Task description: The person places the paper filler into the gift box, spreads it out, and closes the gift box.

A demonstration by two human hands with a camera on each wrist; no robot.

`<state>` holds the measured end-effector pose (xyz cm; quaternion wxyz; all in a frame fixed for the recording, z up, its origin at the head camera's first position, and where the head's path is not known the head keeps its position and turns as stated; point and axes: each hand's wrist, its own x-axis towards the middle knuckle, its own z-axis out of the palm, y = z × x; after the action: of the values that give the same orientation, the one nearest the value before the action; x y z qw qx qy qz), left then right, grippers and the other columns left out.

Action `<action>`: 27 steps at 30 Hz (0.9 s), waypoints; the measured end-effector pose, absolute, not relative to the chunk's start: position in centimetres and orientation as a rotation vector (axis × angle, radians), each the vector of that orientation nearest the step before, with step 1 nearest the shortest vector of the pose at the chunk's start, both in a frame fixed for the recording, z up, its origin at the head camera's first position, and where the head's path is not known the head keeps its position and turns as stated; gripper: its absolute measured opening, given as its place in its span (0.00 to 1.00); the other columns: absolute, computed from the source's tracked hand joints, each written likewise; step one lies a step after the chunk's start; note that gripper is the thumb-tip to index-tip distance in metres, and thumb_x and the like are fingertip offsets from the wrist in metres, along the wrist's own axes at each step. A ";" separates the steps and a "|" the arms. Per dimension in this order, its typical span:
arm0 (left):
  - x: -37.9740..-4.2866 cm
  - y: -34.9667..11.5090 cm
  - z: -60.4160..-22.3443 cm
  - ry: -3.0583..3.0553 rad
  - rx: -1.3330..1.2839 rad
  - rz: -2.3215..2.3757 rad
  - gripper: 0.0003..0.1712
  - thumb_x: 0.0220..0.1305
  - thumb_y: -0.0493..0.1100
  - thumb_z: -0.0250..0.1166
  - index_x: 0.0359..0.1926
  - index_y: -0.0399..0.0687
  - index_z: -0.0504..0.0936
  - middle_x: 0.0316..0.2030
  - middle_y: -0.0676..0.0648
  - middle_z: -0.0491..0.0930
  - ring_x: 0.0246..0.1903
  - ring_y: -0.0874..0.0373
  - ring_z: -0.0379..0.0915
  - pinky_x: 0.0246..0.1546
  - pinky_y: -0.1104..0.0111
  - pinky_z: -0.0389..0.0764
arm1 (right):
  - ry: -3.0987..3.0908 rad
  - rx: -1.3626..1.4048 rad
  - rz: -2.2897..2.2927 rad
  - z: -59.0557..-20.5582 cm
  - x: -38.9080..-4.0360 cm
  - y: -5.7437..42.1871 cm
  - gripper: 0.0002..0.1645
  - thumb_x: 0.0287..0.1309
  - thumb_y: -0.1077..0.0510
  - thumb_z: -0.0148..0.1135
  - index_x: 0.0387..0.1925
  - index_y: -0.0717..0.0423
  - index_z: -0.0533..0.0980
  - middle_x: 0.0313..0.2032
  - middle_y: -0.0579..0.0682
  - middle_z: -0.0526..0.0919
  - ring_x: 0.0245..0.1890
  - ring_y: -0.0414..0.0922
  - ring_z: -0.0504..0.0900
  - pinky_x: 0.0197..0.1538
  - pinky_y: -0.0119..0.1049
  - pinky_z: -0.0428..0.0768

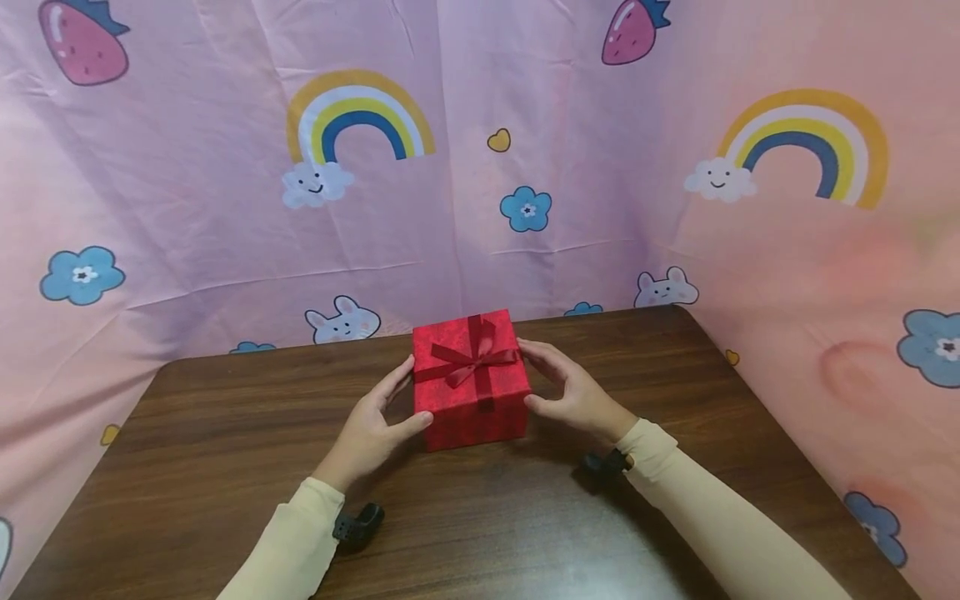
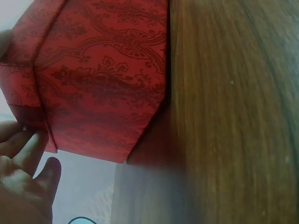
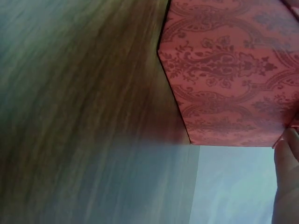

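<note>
A red patterned gift box (image 1: 476,423) stands on the wooden table, its lid (image 1: 442,392) on and tied with a dark red ribbon bow (image 1: 474,362). On the box's left side, my left hand (image 1: 365,433) grips the lid, thumb near the front corner and fingers along the side. From the opposite side my right hand (image 1: 581,398) holds it the same way. In the left wrist view, fingertips touch the lid's lower edge beside the box wall (image 2: 103,79). Only a few right fingers (image 3: 286,177) show at the edge of the right wrist view, against the lid.
The brown wooden table (image 1: 247,467) extends on both sides of the box and toward me. Behind and beside it hangs a pink and lilac cloth (image 1: 457,208) printed with rainbows, flowers and rabbits. A black wrist device (image 1: 358,525) sits on the left wrist, another (image 1: 606,463) on the right.
</note>
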<state>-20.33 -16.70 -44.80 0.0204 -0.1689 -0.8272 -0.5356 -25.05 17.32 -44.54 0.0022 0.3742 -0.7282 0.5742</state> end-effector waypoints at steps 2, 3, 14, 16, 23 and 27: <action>-20.3 -16.6 -44.8 -2.555 -0.533 -1.656 0.51 0.63 0.53 0.74 0.81 0.57 0.57 0.78 0.50 0.60 0.77 0.46 0.56 0.72 0.39 0.60 | -2.294 1.164 1.802 -44.5 -24.9 17.4 0.47 0.59 0.68 0.71 0.77 0.52 0.63 0.74 0.50 0.67 0.76 0.48 0.63 0.77 0.44 0.61; -20.3 -16.6 -44.8 -2.552 -0.537 -1.649 0.51 0.64 0.53 0.74 0.81 0.57 0.57 0.78 0.50 0.60 0.77 0.46 0.56 0.72 0.39 0.60 | -2.301 1.158 1.801 -44.6 -24.9 17.4 0.47 0.59 0.67 0.71 0.77 0.52 0.63 0.74 0.49 0.67 0.76 0.48 0.63 0.77 0.43 0.61; -20.3 -16.7 -44.7 -2.567 -0.535 -1.624 0.51 0.64 0.53 0.74 0.81 0.56 0.58 0.78 0.49 0.60 0.77 0.47 0.55 0.74 0.42 0.59 | -2.353 1.142 1.827 -45.5 -24.9 17.6 0.46 0.61 0.66 0.71 0.77 0.52 0.62 0.74 0.50 0.67 0.76 0.49 0.63 0.76 0.48 0.62; -20.2 -16.7 -44.8 -2.599 -0.508 -1.627 0.51 0.63 0.55 0.75 0.81 0.57 0.58 0.78 0.49 0.60 0.78 0.46 0.55 0.73 0.40 0.60 | -2.376 1.142 1.849 -45.6 -25.0 17.7 0.46 0.60 0.67 0.71 0.76 0.54 0.62 0.74 0.52 0.67 0.76 0.51 0.63 0.76 0.52 0.62; -20.2 -16.6 -45.4 -2.624 -0.492 -1.685 0.52 0.63 0.56 0.74 0.82 0.60 0.56 0.79 0.48 0.59 0.77 0.44 0.56 0.71 0.41 0.63 | -2.416 1.137 1.882 -46.0 -25.1 17.8 0.47 0.59 0.68 0.72 0.76 0.57 0.60 0.75 0.55 0.64 0.77 0.56 0.61 0.74 0.63 0.61; -20.5 -17.0 -45.7 -2.633 -0.528 -1.649 0.53 0.62 0.56 0.75 0.81 0.61 0.57 0.79 0.49 0.59 0.77 0.44 0.55 0.72 0.41 0.63 | -2.453 1.140 1.892 -46.1 -24.9 18.0 0.48 0.61 0.65 0.71 0.78 0.55 0.58 0.76 0.55 0.63 0.77 0.56 0.61 0.74 0.61 0.63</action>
<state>-20.48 -16.95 -45.71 -0.0049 -0.1677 -0.8356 -0.5231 -24.92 18.00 -46.07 -0.0798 0.3443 -0.7407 0.5714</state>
